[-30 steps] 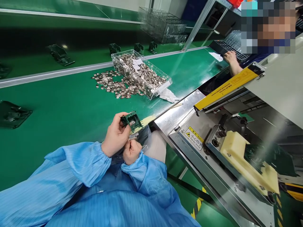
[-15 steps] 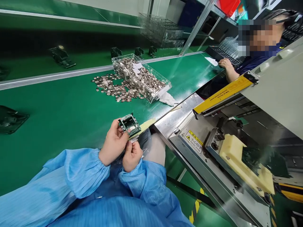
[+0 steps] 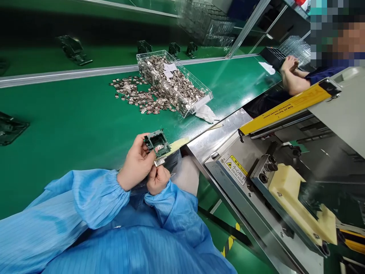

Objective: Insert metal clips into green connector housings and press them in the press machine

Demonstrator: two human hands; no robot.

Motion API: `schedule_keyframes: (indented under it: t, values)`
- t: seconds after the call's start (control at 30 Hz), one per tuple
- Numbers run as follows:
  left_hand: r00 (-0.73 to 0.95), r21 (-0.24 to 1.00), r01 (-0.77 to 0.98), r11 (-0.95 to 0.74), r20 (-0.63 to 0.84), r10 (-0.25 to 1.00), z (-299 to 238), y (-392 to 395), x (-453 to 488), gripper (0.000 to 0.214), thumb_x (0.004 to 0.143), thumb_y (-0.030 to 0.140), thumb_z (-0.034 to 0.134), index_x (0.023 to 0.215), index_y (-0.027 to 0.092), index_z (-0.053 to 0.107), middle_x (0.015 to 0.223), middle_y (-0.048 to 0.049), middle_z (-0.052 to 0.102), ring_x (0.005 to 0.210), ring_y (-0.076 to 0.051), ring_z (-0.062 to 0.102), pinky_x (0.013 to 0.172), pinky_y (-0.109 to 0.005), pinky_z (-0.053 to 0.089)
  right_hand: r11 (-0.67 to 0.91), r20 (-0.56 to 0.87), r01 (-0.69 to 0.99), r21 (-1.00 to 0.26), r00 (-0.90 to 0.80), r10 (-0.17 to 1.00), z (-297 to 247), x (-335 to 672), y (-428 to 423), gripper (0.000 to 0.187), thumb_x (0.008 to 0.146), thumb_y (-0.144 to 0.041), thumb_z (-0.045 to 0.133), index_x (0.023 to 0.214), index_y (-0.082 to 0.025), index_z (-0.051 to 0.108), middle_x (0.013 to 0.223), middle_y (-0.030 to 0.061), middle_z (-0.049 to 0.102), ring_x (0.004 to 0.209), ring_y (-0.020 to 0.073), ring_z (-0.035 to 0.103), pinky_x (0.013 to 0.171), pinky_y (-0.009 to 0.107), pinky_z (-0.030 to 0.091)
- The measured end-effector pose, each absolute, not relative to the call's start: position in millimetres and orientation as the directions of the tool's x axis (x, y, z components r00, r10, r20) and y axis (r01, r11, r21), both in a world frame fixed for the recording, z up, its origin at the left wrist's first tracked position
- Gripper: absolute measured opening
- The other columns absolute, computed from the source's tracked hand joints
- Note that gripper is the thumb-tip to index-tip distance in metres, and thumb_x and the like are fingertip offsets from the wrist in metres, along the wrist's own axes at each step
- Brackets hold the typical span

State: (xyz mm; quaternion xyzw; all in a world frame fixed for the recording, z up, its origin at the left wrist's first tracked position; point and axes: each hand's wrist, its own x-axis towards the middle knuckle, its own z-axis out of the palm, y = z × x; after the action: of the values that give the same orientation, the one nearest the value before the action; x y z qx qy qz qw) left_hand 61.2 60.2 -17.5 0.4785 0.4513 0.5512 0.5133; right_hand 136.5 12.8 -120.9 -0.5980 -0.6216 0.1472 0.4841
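Observation:
My left hand (image 3: pixel 136 164) is closed around a dark green, square, open-framed plastic housing (image 3: pixel 162 141), its thumb on the near side. Small pale metal pieces show inside the frame. Just below the near edge sits a small silver comb-like metal strip (image 3: pixel 160 161). My right hand (image 3: pixel 158 180) is curled, its fingertips pinched at the lower end of that strip. Whether the strip touches the housing I cannot tell. Both hands are over the bench's near edge.
A clear plastic box (image 3: pixel 196 104) heaped with small metal parts stands on the green bench (image 3: pixel 85 118), with loose metal parts (image 3: pixel 142 95) beside it. Several dark housings (image 3: pixel 74 49) stand farther back. At right is a machine with a cream fixture (image 3: pixel 296 201); beyond it, a co-worker's hands (image 3: pixel 290 64).
The view has shifted slightly. The housing has tipped, showing more of its hollow inside, and the strip has turned a little. The co-worker's hands have come together.

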Motion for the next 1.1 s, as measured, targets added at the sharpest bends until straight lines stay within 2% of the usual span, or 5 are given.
schedule_keyframes:
  t: [0.33,0.57,0.73,0.9,1.1]
  values:
    - [-0.052,0.989,-0.033,-0.141,0.139,0.989,-17.2,65.8,59.7,0.037,0.075,0.020,0.064,0.108,0.020,0.047,0.088,-0.0001,0.059,0.078,-0.011,0.059,0.068,-0.020,0.048,0.109,0.137,0.440,-0.891,0.032,0.990,-91.1,174.4,-1.9,0.029,0.097,-0.027,0.039,0.081,-0.018,0.061,0.061,0.0001,0.065,0.047,0.0123,0.060,0.045,0.020,0.043]
    - [-0.218,0.979,0.021,-0.201,0.200,0.955,-23.4,104.2,34.1,0.040,0.071,0.024,0.065,0.106,0.019,0.046,0.087,-0.0004,0.059,0.080,-0.013,0.061,0.071,-0.023,0.051,-0.079,-0.139,0.695,-0.715,-0.029,0.990,-72.3,183.5,14.9,0.018,0.082,-0.015,0.060,0.065,-0.019,0.065,0.061,0.0045,0.068,0.062,0.0218,0.066,0.061,0.028,0.047]
    - [-0.310,0.973,-0.154,-0.171,0.117,0.944,-9.6,95.1,16.7,0.043,0.070,0.032,0.069,0.103,0.020,0.044,0.097,-0.0037,0.061,0.085,-0.017,0.065,0.073,-0.031,0.055,-0.087,-0.110,0.633,-0.769,0.004,0.994,-66.1,193.2,11.5,0.013,0.084,-0.018,0.059,0.074,-0.017,0.067,0.065,0.0053,0.069,0.059,0.0208,0.066,0.057,0.028,0.050]
    - [-0.068,0.959,-0.273,0.072,-0.094,0.993,-3.1,42.2,26.4,0.049,0.075,0.037,0.067,0.112,0.023,0.039,0.099,-0.0040,0.060,0.065,-0.016,0.068,0.057,-0.031,0.058,0.056,0.076,0.227,-0.972,0.080,0.994,-10.9,197.7,-4.7,0.014,0.087,-0.027,0.060,0.093,-0.020,0.071,0.082,0.0048,0.067,0.073,0.0180,0.065,0.065,0.028,0.053]
    - [0.108,0.979,-0.205,-0.007,0.030,0.994,-11.0,12.3,34.1,0.037,0.085,0.030,0.058,0.118,0.024,0.041,0.102,-0.0055,0.061,0.081,-0.018,0.067,0.067,-0.030,0.059,0.252,0.290,0.186,-0.950,0.214,0.933,18.6,163.8,2.0,0.006,0.080,-0.020,0.066,0.080,-0.022,0.072,0.093,0.0053,0.053,0.081,0.0174,0.057,0.064,0.028,0.053]
